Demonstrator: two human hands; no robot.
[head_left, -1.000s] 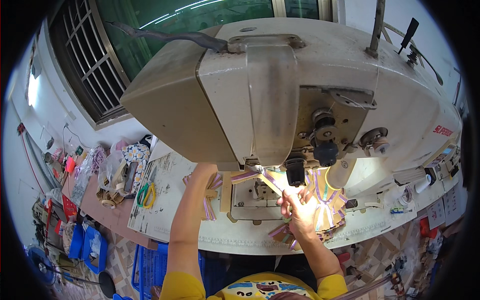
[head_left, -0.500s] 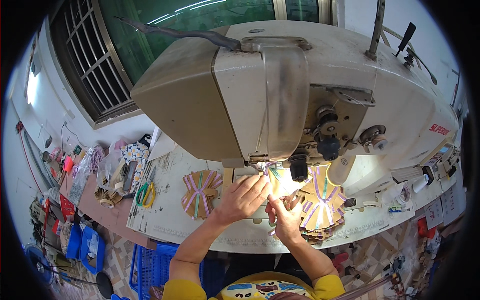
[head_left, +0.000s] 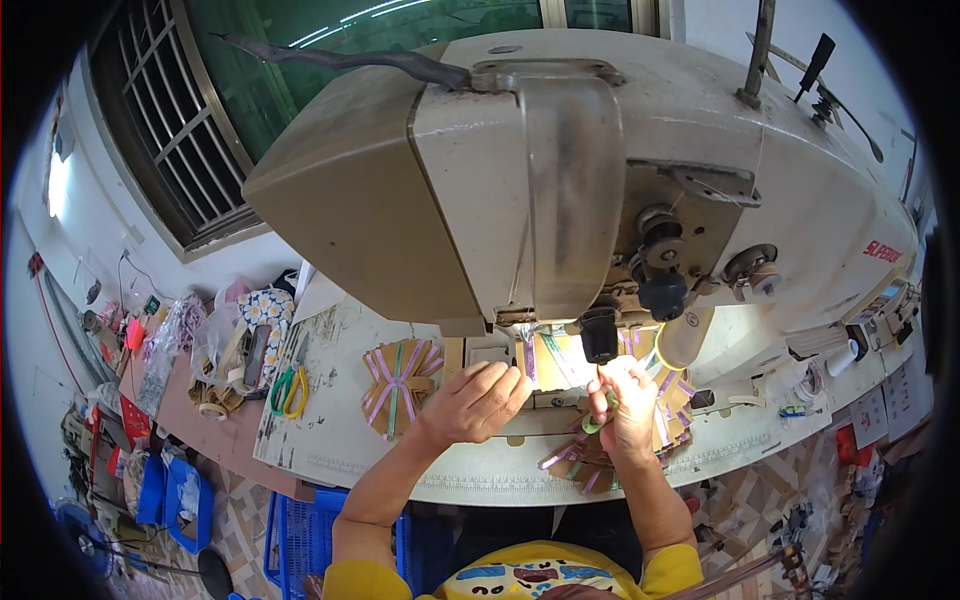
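Left of the needle area, my left hand (head_left: 475, 403) is closed, fingers curled and pinched together; whatever they hold, if anything, is hidden. My right hand (head_left: 628, 408) is closed round a small light-green object (head_left: 592, 424), perhaps snips, mostly covered by the fingers. Between and beyond the hands, a brown fabric piece with purple and green ribbon strips (head_left: 552, 362) lies under the head of the sewing machine (head_left: 480, 210), brightly lit. A similar ribboned piece (head_left: 400, 388) lies flat to the left. Under and beside my right hand sits a stack of such pieces (head_left: 675, 425).
Yellow-and-green-handled scissors (head_left: 290, 391) lie on the left of the white machine table (head_left: 400, 478). Farther left are plastic bags and a flowered pouch (head_left: 265, 310). Blue crates (head_left: 290, 540) stand below the table edge. The machine's head hangs low over the work.
My hands have moved apart. The right hand has shifted right and up, showing a green object in it. My left hand has drawn slightly left, fingers curled.
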